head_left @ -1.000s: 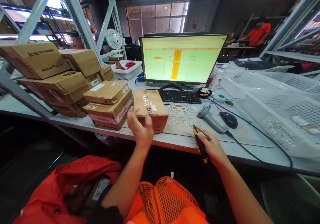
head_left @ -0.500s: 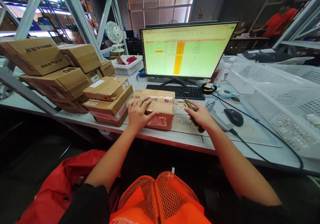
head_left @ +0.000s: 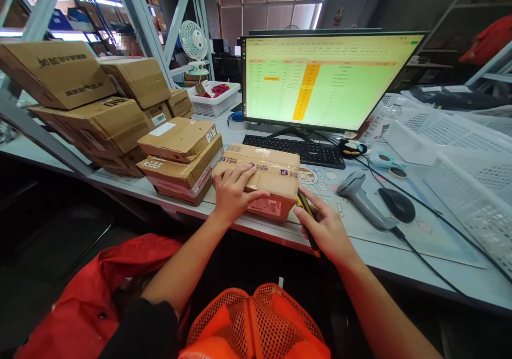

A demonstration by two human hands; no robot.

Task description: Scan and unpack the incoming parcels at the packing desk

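A taped cardboard parcel lies flat at the near edge of the white desk. My left hand presses down on its near left part, fingers spread over the top and thumb along the front. My right hand is closed round a yellow and black utility knife, whose tip sits at the parcel's right end by the shipping label.
Stacked cardboard boxes and more boxes stand to the left. Behind the parcel are a keyboard and a monitor. A barcode scanner, a mouse and white baskets lie right. An orange mesh bag sits below.
The parcel was turned and laid flat with its label facing me. My left hand settled on top of it. My right hand brought the knife from the desk edge to the parcel's right end.
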